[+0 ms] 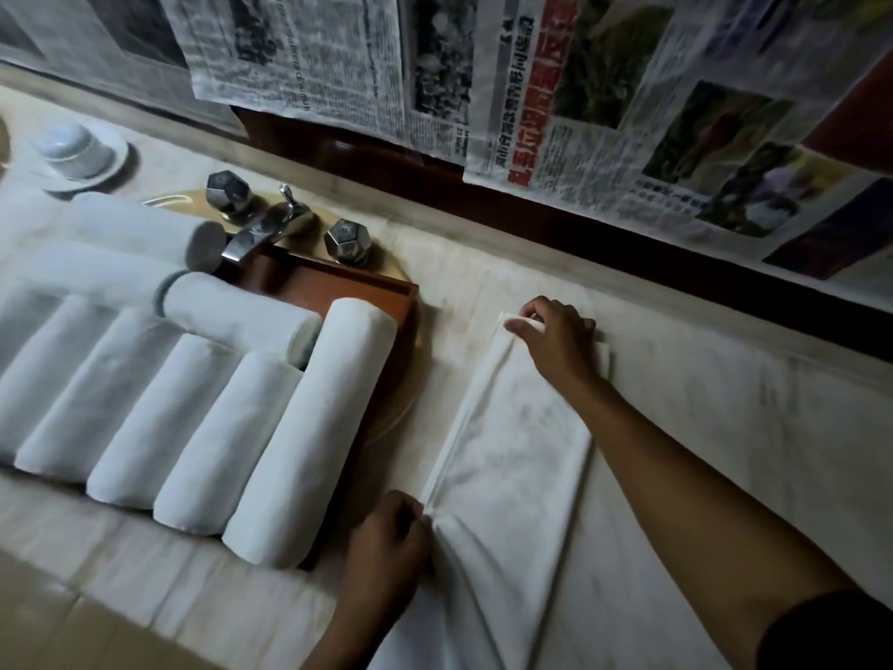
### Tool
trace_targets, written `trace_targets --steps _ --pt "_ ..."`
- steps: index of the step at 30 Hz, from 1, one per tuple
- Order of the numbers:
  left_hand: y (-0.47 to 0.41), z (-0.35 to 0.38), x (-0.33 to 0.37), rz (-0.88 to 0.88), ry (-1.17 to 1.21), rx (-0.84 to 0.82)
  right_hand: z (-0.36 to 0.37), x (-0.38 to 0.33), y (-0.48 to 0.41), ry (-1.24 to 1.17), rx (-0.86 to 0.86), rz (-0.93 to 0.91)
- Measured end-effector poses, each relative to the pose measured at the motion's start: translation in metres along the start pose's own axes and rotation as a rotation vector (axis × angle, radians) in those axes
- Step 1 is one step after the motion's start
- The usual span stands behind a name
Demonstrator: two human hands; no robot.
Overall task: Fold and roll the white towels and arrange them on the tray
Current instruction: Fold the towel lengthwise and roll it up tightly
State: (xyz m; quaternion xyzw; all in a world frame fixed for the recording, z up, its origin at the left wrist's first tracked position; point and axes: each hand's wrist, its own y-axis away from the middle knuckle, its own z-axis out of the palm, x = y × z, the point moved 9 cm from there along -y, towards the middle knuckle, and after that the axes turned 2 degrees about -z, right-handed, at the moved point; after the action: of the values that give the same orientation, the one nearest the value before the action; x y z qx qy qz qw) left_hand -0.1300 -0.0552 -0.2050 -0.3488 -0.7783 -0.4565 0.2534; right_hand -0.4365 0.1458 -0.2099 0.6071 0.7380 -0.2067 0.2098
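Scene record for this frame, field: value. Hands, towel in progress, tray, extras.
left: left hand pinches the left edge of the flat folded white towel
right: right hand pinches its far corner
towel: lies on the pale counter, not yet rolled
tray: brown wooden tray holds rolled white towels, a row with more laid across
extras: chrome faucet; upturned white cup on saucer

The right hand [555, 340] runs into a long right forearm [676, 476], uncovered as far as a dark sleeve [831, 631] whose curved hem crosses the arm near the elbow; the cloth looks plain, black or nearly so. The left hand [386, 539] shows with a short stretch of uncovered left forearm [348, 635].
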Motion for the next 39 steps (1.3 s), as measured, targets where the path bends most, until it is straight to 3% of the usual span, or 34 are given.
trace_targets --steps 6,11,17,25,29,32,35,39 --pt "-0.011 0.007 0.021 0.047 -0.23 0.068 -0.015 0.011 0.007 0.065 -0.024 0.03" --pt "-0.038 0.018 0.064 0.13 -0.268 0.105 -0.055 0.076 0.026 0.248 -0.177 0.26" --pt "-0.06 0.016 0.075 0.101 -0.153 0.114 -0.073 0.083 0.02 -0.11 -0.236 0.325" --pt "-0.061 0.012 0.06 0.077 -0.168 0.17 -0.077 0.086 0.041 -0.255 -0.01 0.4" --pt "-0.06 0.014 0.06 0.085 -0.164 0.172 -0.074 0.078 0.045 -0.228 0.046 0.348" --pt "-0.058 0.014 0.062 0.099 -0.155 0.17 -0.067 0.051 0.041 -0.036 0.102 0.156" --pt "-0.058 0.014 0.064 0.113 -0.152 0.171 -0.042 0.013 0.024 0.012 0.015 -0.035" --pt "-0.057 0.014 0.063 0.119 -0.161 0.165 -0.01 -0.007 0.003 0.012 -0.096 -0.046"
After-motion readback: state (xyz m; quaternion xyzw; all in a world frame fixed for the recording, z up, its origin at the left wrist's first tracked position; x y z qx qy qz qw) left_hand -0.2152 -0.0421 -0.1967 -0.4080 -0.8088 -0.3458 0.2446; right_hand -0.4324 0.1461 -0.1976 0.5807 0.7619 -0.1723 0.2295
